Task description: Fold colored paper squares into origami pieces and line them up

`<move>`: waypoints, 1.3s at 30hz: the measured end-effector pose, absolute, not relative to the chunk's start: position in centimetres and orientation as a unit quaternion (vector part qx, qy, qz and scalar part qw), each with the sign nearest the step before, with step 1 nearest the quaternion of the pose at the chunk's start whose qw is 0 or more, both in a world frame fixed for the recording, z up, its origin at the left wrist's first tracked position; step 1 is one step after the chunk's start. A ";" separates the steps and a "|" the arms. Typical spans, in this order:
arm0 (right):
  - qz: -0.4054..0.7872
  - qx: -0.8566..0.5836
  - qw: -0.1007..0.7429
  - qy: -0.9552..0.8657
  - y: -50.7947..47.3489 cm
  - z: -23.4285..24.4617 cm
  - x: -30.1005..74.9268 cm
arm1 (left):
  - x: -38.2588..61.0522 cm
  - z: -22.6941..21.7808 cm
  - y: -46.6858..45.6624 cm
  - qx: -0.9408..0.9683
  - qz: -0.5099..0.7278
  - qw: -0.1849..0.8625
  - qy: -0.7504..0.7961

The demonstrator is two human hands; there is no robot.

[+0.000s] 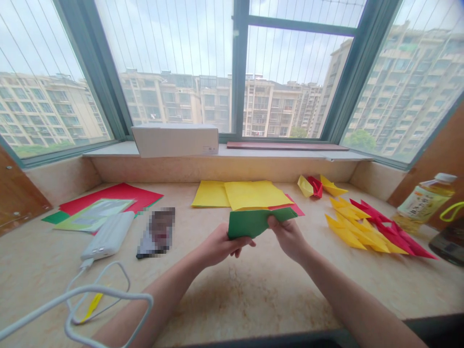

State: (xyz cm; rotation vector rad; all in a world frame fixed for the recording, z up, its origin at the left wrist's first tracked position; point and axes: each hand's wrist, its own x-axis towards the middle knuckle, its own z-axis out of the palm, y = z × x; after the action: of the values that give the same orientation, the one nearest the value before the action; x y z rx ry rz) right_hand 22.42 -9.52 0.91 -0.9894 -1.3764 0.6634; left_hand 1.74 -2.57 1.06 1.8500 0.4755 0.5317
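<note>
Between my two hands a folded sheet of green paper [252, 223] is held up above the counter. My left hand [226, 241] grips its lower left edge, thumb along the front and fingers curled beneath. On the right side, my right hand [284, 229] pinches the paper with the thumb on its near face. Just behind it lie sheets of yellow paper [259, 194], with a corner of red paper [297, 207] showing at their right. Several folded yellow paper boats [353, 229] and red paper boats [393, 229] stand in rows to the right.
At left lie red paper [119, 195], a white power bank [110, 234] with a looping white cable [108, 292], and a blurred-out flat object [157, 232]. A bottle [422, 203] and a dark container [451, 241] stand far right. A white box [176, 141] sits on the windowsill.
</note>
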 end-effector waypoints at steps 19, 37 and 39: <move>0.294 -0.420 0.631 -0.582 -9.3 1.5 23.3 | 1.1 1.8 -2.2 0.816 0.227 0.479 0.229; -0.082 -0.714 0.394 -0.573 -6.1 6.2 32.1 | 0.7 1.9 -0.7 0.762 0.347 0.458 0.299; -0.087 -0.762 0.322 -0.555 -5.3 7.7 35.6 | 0.6 1.9 -0.6 0.772 0.343 0.450 0.290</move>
State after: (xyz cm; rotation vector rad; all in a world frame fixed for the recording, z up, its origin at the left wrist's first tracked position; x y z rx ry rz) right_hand 35.59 -5.31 7.68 -2.0009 -1.4586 -0.2283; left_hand 0.59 -0.61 1.89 1.9080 0.7159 0.8490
